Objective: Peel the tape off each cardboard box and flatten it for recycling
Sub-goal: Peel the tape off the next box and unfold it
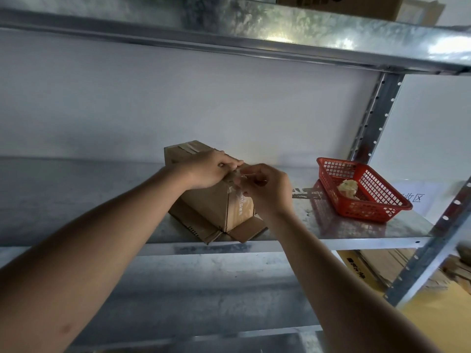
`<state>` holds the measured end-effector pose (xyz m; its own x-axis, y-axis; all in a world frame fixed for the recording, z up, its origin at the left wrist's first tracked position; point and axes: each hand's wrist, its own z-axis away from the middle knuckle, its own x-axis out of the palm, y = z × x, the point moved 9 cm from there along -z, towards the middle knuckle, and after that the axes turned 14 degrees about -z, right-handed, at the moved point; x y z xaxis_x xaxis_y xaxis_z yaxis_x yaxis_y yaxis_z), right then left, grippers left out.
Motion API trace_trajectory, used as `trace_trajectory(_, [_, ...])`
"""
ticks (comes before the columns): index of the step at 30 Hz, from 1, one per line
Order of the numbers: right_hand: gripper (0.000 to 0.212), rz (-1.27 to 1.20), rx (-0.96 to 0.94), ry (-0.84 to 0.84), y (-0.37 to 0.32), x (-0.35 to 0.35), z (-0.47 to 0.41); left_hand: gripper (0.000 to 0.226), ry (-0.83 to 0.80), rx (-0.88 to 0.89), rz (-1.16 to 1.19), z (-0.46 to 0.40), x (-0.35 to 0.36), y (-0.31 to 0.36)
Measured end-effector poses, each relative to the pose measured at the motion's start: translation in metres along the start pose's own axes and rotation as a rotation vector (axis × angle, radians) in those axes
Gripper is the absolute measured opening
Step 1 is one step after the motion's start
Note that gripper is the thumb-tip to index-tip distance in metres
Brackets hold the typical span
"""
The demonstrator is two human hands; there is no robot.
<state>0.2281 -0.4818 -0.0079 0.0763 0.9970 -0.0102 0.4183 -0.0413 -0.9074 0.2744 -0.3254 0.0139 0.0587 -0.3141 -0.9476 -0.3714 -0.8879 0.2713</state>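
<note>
A brown cardboard box stands on the metal shelf, its bottom flaps splayed open toward me. My left hand presses down on the box's top near its front edge. My right hand pinches a strip of clear tape that runs from the top edge down the box's front face. Another band of tape crosses the far end of the top.
A red plastic basket sits to the right on the shelf with a wad of crumpled tape inside. A shelf upright stands behind it. Flattened cardboard lies below at right. Another box rests on the shelf above.
</note>
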Motion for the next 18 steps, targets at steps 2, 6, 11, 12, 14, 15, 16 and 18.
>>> trace_trajectory(2, [0.015,-0.152,0.059,-0.03,0.003,-0.001,0.0,0.041,-0.015,-0.012,-0.08,0.001,0.0,0.002])
trace_trajectory(6, [0.017,-0.162,0.054,-0.062,-0.001,-0.006,0.001,0.046,-0.033,-0.024,-0.329,0.001,-0.001,0.007])
trace_trajectory(11, [0.023,-0.035,-0.025,-0.055,-0.01,-0.013,0.003,0.05,-0.008,-0.116,-0.425,-0.006,0.0,0.005])
trace_trajectory(12, [0.023,-0.03,-0.027,-0.064,-0.01,-0.014,0.004,0.05,-0.004,-0.129,-0.445,-0.008,0.001,0.006])
trace_trajectory(14, [0.022,-0.061,-0.006,-0.048,-0.008,-0.018,0.006,0.052,0.009,-0.141,-0.493,-0.012,0.002,0.009])
trace_trajectory(15, [0.02,-0.097,0.013,-0.017,-0.006,-0.022,0.007,0.053,0.015,-0.14,-0.515,-0.013,0.003,0.01])
trace_trajectory(16, [0.014,-0.139,0.036,0.02,-0.003,-0.027,0.007,0.054,0.02,-0.137,-0.531,-0.013,0.004,0.011])
trace_trajectory(18, [0.015,-0.245,0.112,0.09,0.006,-0.034,0.011,0.056,0.024,-0.127,-0.545,-0.012,0.005,0.012])
